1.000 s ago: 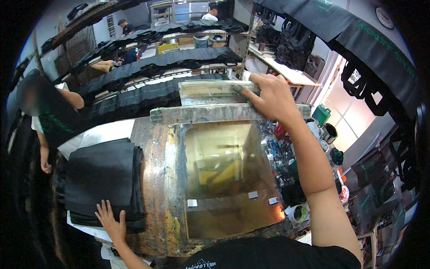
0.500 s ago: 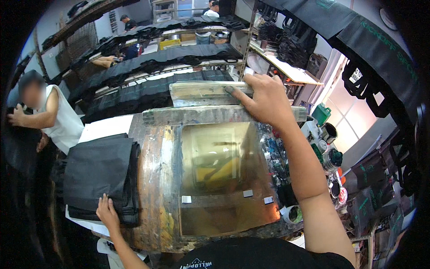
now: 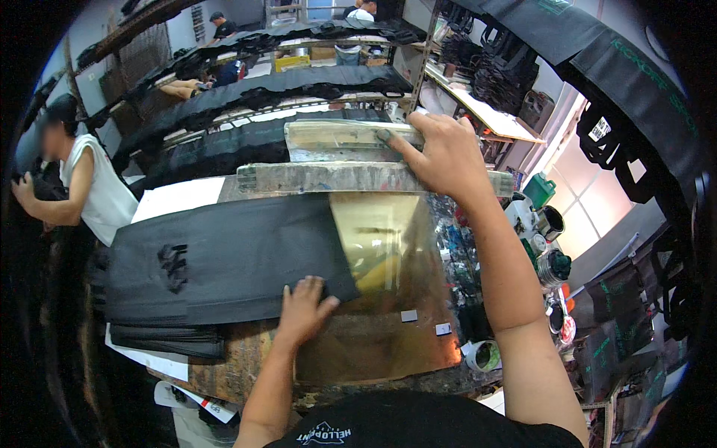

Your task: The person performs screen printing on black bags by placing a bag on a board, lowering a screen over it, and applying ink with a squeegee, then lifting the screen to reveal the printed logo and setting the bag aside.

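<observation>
- Head view: racks (image 3: pixel 276 86) of black sheets behind, beyond both hands; co-worker (image 3: pixel 97 179) far left of the left hand. Stained wooden desk (image 3: pixel 243 366) underneath, open pots (image 3: pixel 553 265) right of the right hand.
- Black sheet (image 3: pixel 239 261): runs left from the left hand, one end over the glossy plate (image 3: pixel 392 254), the other over the dark stack (image 3: pixel 164 342). Dark bunched patch (image 3: pixel 173 267) on it, left of that hand; can't tell what it is.
- Handling, my read: light, soft, some body; creases more easily than it tears. Likely slides easily on the plate. Best hold: near corner by the left hand, plus the far corner to keep it square.
- Left hand (image 3: pixel 305 310): fairly open, fingers loosely spread on the sheet's near right part, thumb apart. No pinch visible.
- Right hand (image 3: pixel 448 157): closed around the upper bar (image 3: pixel 336 134), thumb on the near side. Long lower bar (image 3: pixel 314 179) passes just below that hand; can't tell if it's gripped too.
- White tabs (image 3: pixel 408 316) on the plate, right of the left hand.
</observation>
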Motion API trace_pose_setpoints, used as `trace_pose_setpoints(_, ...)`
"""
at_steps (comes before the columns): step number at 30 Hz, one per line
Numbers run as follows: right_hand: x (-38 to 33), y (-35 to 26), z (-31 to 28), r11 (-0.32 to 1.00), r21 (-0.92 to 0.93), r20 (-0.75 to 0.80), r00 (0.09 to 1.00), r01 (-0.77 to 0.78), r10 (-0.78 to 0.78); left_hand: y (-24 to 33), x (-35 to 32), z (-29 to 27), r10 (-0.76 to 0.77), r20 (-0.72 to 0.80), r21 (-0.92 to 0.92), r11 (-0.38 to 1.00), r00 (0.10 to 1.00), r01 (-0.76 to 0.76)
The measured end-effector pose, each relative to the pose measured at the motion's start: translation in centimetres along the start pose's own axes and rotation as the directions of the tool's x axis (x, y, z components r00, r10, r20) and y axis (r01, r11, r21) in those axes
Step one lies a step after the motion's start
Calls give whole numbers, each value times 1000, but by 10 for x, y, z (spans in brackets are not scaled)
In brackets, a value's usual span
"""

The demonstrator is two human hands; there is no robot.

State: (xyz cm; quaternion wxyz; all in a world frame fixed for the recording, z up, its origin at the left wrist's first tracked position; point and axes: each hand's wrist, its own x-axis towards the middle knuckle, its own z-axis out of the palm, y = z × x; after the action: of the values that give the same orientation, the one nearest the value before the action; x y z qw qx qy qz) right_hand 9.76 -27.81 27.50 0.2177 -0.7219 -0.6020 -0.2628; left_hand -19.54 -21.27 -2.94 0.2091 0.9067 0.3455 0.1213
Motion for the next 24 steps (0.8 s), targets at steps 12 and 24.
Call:
trace_pose_setpoints(12, 9, 28, 11, 993, -91, -142, 986, 71, -84, 41, 3, 37, 298, 159, 147, 936, 941, -321)
trace_pose_setpoints(24, 7, 11, -8, 998, 55, 111, 994, 11, -17, 130, 29, 117, 398, 117, 125, 903, 910, -411)
